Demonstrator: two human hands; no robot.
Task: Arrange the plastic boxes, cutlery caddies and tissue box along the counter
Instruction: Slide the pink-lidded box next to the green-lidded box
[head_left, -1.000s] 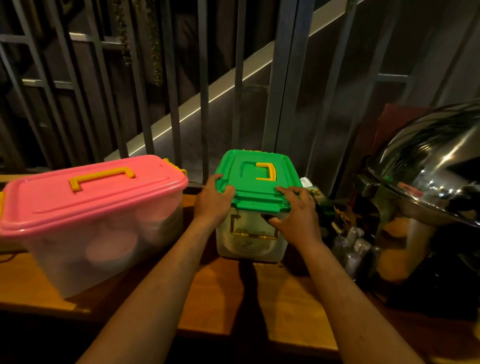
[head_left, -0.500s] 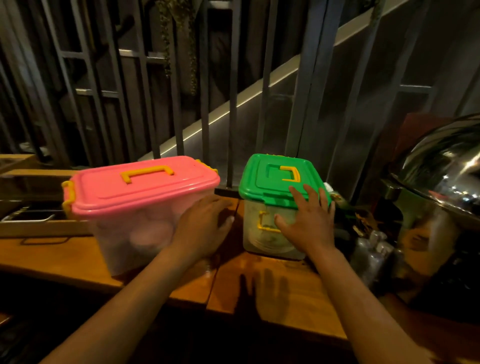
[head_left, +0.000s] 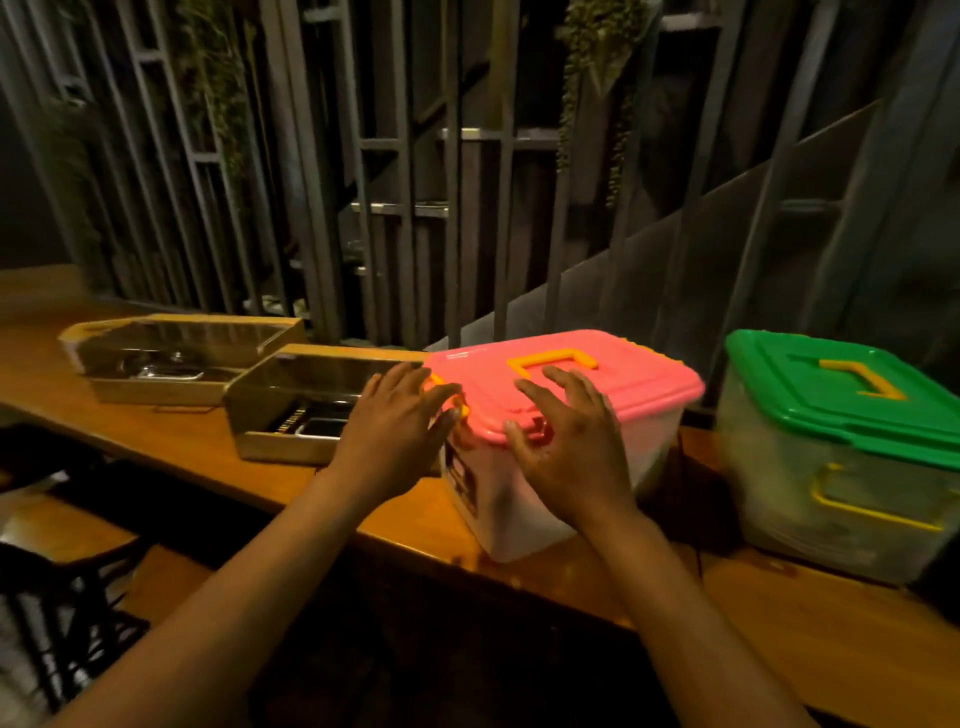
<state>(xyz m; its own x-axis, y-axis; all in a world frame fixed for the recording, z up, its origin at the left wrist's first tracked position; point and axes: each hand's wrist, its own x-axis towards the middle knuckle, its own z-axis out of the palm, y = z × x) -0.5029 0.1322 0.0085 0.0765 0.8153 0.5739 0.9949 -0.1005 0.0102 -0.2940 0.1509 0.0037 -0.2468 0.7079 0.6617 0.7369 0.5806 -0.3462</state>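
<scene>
two hands are spread open at the pink-lidded box (head_left: 566, 415) on the wooden counter (head_left: 197, 441): left hand (head_left: 397, 434) at its left end, right hand (head_left: 569, 449) over the front lid edge, neither gripping. green-lidded box (head_left: 841, 452) stands just right; two cutlery caddies (head_left: 291, 405) sit left.

bare forearms, no sleeves, spread fingers (head_left: 561, 384)

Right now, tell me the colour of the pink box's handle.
Yellow-orange handle on the pink lid; head view.
</scene>
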